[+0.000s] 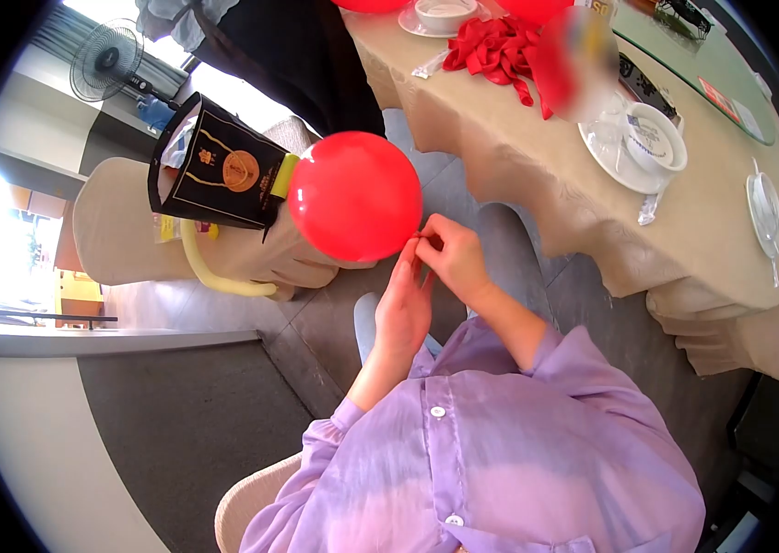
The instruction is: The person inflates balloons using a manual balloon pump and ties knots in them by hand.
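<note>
A round, inflated red balloon point(355, 196) is in front of me, its neck end towards my hands. My right hand point(454, 256) is closed, with thumb and index finger pinching at the balloon's neck. From below, my left hand point(403, 309) reaches up to the same spot, its fingers pressed together at the neck. The fingers hide most of the neck and any knot there.
A black paper bag point(219, 170) and a long pale yellow balloon point(210, 272) are on a covered chair point(113, 217). On the right, a table with a beige cloth point(518, 157) bears red ribbon point(498, 53), a white bowl point(655, 138) and wrapped tableware. A person in black point(292, 64) stands behind.
</note>
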The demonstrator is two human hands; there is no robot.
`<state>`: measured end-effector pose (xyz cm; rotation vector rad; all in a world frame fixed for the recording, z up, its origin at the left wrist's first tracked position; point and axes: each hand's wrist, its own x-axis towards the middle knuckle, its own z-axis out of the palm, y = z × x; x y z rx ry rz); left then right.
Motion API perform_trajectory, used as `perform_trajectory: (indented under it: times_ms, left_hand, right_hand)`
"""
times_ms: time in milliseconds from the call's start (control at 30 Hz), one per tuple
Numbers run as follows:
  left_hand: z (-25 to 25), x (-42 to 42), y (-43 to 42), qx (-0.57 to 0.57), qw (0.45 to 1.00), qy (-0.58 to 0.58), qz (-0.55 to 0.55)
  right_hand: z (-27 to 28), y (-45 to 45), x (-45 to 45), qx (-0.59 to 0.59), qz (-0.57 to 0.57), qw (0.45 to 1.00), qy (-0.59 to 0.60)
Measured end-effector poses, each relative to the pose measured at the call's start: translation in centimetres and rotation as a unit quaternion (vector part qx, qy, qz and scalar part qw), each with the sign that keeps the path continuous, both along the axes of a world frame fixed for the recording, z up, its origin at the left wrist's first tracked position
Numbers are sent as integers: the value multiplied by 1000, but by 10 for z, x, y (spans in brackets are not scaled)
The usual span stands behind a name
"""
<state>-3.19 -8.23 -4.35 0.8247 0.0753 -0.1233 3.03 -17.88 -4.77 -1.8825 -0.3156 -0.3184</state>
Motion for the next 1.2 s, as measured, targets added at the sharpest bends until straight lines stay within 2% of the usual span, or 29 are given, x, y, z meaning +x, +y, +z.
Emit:
perform_trajectory:
  times_ms: [67,133,233,467,667,800,867,900,967,1000,1067,1200]
  left_hand:
    - [0,-2,4,-8,1000,19,7]
    - [0,-5,10,-67,997,32,-33]
    - [6,-7,17,-92,993,53,-53]
    - [21,-8,37,-94,984,129,-78]
    - [31,-11,47,-78,976,155,-133]
    - [38,-25,50,-66,981,148,-109]
    - [28,-25,51,23,988,141,-63]
    - [23,-20,49,22,989,134,-64]
    - [16,-11,37,222,965,138,-33]
    - [21,-7,28,288,949,125,-5]
    - [29,1,20,394,912,109,-17]
    - [28,11,8,458,887,48,23]
  right_hand:
    - [-1,-4,1,62,49,992,98]
    - [-1,-6,1,58,52,992,101]
    - [2,-6,-1,32,63,993,93]
    - [6,-10,-8,-67,83,994,7]
    - [9,-12,-14,-87,93,992,3]
    - [16,-33,3,-67,64,995,39]
    - [18,-32,4,20,135,985,103]
    - [16,-30,2,44,161,979,114]
    - [17,-28,-3,39,166,977,128]
    - [19,-27,-6,36,167,974,150]
    - [23,-28,-11,25,162,977,136]
    - [26,-30,-19,-45,138,987,69]
